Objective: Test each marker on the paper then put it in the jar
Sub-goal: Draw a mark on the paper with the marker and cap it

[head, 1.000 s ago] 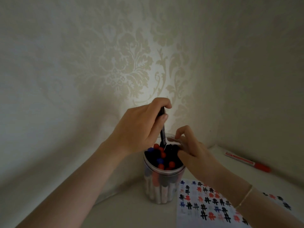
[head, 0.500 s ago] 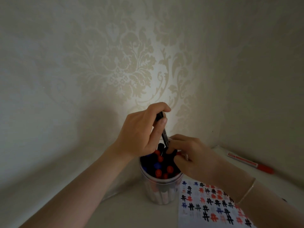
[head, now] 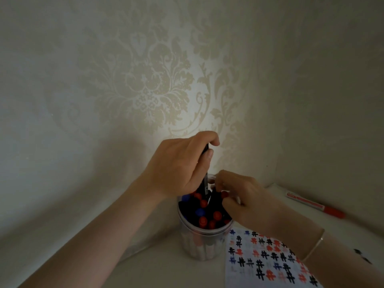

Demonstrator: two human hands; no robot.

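Left hand (head: pixel 176 167) clenched around a black marker (head: pixel 204 169), thumb and curled forefinger pinching the upper end, the marker held nearly upright with its lower end down among the caps in the mouth of the jar (head: pixel 204 238). Right hand (head: pixel 243 202) at the right rim of the same jar, fingers bent inward over the packed markers; whether these fingers pinch one cap or only press against them, cannot tell, since the fingertips are hidden among the dark caps. Thin bracelet (head: pixel 313 244) on the right wrist.

From the head view, only one angle given. Clear plastic jar standing on a pale counter (head: pixel 145 271), filled with markers standing upright, red, blue and black caps (head: pixel 202 220) showing at the top, white barrels visible through the wall. Sheet of paper (head: pixel 268 260) lying flat on the counter just beside the jar on its right, touching or almost touching the base, covered with rows of small hash-like marks in black, red and blue. One red marker (head: pixel 313 204) lying alone on the counter at the far right, near the side wall, well apart from the jar. Behind everything, a corner of cream wallpaper (head: pixel 145 90) with a large floral damask pattern, lit brightly in the middle just above the hands and dim toward the edges.
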